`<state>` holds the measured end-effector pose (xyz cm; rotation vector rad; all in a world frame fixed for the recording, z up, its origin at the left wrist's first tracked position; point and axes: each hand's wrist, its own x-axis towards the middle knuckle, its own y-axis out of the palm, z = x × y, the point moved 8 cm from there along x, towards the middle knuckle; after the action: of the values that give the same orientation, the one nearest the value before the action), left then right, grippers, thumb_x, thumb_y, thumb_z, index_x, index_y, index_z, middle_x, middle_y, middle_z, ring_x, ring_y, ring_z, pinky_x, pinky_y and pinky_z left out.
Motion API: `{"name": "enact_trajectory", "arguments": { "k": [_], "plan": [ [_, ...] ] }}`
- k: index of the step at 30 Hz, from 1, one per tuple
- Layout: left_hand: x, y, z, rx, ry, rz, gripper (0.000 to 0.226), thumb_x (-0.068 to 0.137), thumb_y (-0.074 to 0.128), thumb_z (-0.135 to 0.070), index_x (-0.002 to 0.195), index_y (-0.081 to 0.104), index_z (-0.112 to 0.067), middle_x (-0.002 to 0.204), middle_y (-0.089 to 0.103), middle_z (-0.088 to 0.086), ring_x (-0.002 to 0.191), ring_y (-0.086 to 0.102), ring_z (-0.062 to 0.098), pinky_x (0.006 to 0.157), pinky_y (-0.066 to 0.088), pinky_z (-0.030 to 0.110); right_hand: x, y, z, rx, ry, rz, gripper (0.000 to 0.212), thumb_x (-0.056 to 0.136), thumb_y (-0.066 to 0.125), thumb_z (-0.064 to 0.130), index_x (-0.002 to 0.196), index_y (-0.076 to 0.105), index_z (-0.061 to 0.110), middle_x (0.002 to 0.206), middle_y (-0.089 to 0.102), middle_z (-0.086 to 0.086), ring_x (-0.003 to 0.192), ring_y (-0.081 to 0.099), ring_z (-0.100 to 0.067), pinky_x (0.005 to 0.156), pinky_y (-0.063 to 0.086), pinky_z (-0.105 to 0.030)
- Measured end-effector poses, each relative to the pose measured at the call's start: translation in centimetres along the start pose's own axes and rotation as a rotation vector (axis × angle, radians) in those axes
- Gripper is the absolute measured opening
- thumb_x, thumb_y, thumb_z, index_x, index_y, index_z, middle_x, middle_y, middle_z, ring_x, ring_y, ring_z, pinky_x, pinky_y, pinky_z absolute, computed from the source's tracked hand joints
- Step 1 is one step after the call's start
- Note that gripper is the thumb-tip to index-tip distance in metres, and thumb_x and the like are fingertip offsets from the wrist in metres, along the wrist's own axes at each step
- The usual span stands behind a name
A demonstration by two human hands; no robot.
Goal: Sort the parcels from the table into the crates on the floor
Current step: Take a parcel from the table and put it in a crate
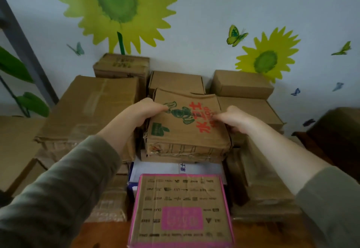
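From the head view, both hands are clamped on one parcel in the middle of a crowded pile. The left hand [149, 111] grips the left edge of the printed parcel [187, 128], thumb on the top face beside a green drawing and fingers curled down the side. The right hand [236, 120] holds the opposite edge the same way, its thumb resting on the red lettering. The parcel is worn brown cardboard, lying flat on top of another flat carton, with a white box [155, 167] underneath. Just in front of it, nearer the person, sits a pink-edged box [181, 195] with rows of small logos. A large brown carton [87, 109] lies to the left, and more brown cartons are packed behind and to the right, up against a wall painted with a sunflower [115, 4]. A strip of wooden table [101, 234] shows at the bottom.
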<state>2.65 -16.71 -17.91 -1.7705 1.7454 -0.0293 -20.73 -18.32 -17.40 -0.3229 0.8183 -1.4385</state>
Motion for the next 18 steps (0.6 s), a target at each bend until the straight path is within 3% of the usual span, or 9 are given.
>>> {"name": "enact_trajectory", "arguments": {
  "k": [5,9,12,14,16,18],
  "plan": [
    [-0.2,0.4,-0.4,0.016,0.002,-0.006,0.018,0.093,0.056,-0.027,0.095,0.047,-0.013,0.097,0.055,0.003,0.093,0.052,0.021,0.079,0.041,0.033,0.5,0.1,0.3,-0.009,-0.051,0.085,0.025,0.092,0.059,0.026,0.111,0.055,0.011,0.101,0.055,-0.004,0.089,0.049,-0.017,0.064,0.037,-0.024],
    [-1.0,-0.4,-2.1,0.047,0.082,-0.030,0.020,0.093,0.055,-0.028,0.080,0.046,-0.016,0.082,0.055,-0.002,0.077,0.056,0.015,0.069,0.047,0.032,0.7,-1.6,1.1,0.019,-0.082,0.045,0.022,0.091,0.061,0.027,0.105,0.058,0.010,0.096,0.058,-0.003,0.085,0.053,-0.018,0.062,0.040,-0.024],
    [-1.9,-2.4,-4.3,0.101,0.189,-0.103,0.020,0.091,0.057,-0.032,0.080,0.051,-0.016,0.078,0.060,-0.002,0.069,0.060,0.010,0.055,0.048,0.025,0.5,-4.0,2.3,0.056,-0.133,-0.041,0.035,0.091,0.060,0.031,0.097,0.062,-0.004,0.087,0.064,-0.012,0.080,0.058,-0.023,0.062,0.042,-0.027],
    [-2.6,-4.3,-5.6,0.089,0.270,-0.183,0.023,0.087,0.062,-0.036,0.089,0.056,-0.013,0.083,0.063,0.001,0.072,0.062,0.012,0.054,0.050,0.024,0.2,-5.8,3.7,0.053,-0.203,-0.127,0.041,0.091,0.058,0.033,0.097,0.063,-0.007,0.094,0.066,-0.017,0.076,0.057,-0.021,0.066,0.041,-0.030],
    [-3.3,-6.1,-6.7,0.024,0.341,-0.260,0.037,0.082,0.068,-0.039,0.101,0.058,-0.009,0.094,0.065,0.004,0.080,0.063,0.016,0.058,0.051,0.025,-0.2,-7.2,5.1,0.147,-0.285,-0.185,0.037,0.092,0.058,0.034,0.106,0.063,0.000,0.111,0.065,-0.011,0.088,0.059,-0.019,0.079,0.046,-0.034],
    [-4.3,-7.6,-7.6,-0.058,0.427,-0.326,0.035,0.079,0.072,-0.035,0.100,0.059,-0.010,0.095,0.064,0.002,0.079,0.061,0.012,0.059,0.048,0.022,-0.7,-8.2,6.1,0.329,-0.336,-0.211,0.046,0.090,0.060,0.036,0.124,0.056,0.006,0.121,0.059,-0.003,0.104,0.057,-0.018,0.084,0.045,-0.034]
  ]
}}
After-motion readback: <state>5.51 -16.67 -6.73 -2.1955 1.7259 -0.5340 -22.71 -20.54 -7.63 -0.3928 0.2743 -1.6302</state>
